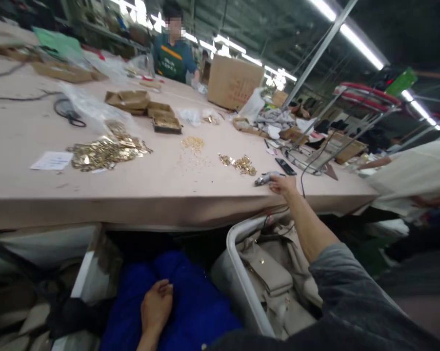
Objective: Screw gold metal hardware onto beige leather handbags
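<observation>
Presently, the right hand (283, 185) is closed on a silver tool (267, 179) at right of centre, near the table's (161, 181) front edge. The left hand (157, 304) rests on blue cloth (194, 297) at lower centre, fingers loosely bent; whether they close on anything cannot be told. Close beyond the right hand lie a phone (286, 166) and a black cable (302, 181), which drops over the edge. Gold fittings (245, 165) lie in a small heap just left of the tool; a larger metal pile (106, 153) occupies centre left, beside a white paper (51, 161). A large carton (234, 82) stands at upper centre, right of a co-worker (173, 58). Below the right forearm, a bin (231, 239) contains beige bags (269, 270).
</observation>
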A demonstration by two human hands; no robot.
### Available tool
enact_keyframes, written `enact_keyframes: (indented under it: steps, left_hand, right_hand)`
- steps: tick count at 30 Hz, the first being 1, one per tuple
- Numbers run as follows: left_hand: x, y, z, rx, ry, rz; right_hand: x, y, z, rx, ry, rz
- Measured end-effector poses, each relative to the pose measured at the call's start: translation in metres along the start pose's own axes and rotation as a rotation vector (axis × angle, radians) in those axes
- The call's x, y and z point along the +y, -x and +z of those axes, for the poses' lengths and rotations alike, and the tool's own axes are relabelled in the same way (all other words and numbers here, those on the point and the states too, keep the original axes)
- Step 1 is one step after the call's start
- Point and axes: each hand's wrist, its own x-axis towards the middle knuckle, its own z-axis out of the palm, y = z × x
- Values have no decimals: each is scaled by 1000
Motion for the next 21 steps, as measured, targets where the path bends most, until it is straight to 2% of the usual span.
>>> enact_keyframes:
  steps: [3, 5, 7, 8, 10, 12, 14, 16, 18, 21]
  left_hand:
    - [1, 0, 5, 69, 1, -10]
    - [-1, -2, 9, 127, 1, -11]
    - [-4, -4, 11, 150, -10, -17]
    - [-5, -6, 12, 150, -17, -18]
    - [-8, -10, 15, 143, -35, -6]
    - [-11, -14, 18, 125, -48, 21]
    - [-14, -18, 22, 91, -42, 25]
    - [-15, -21, 25, 57, -34, -2]
    - [-14, -21, 27, 40, -39, -40]
    - [-10, -21, 25, 39, -61, -27]
  right_hand:
    - [26, -8, -39, 85, 115, -4]
    - [50, 1, -71, 139, 210, -121]
    - [82, 25, -105, 168, 362, -229]
    - [101, 42, -121, 167, 450, -222]
    - [143, 81, -150, 48, 699, -85]
    - [186, 120, -172, -12, 783, 19]
    - [226, 152, -184, -93, 885, 86]
    - [259, 174, -187, -256, 1158, 83]
    - [283, 185, -181, -371, 1408, 95]
    - [302, 185, -165, -412, 1621, 225]
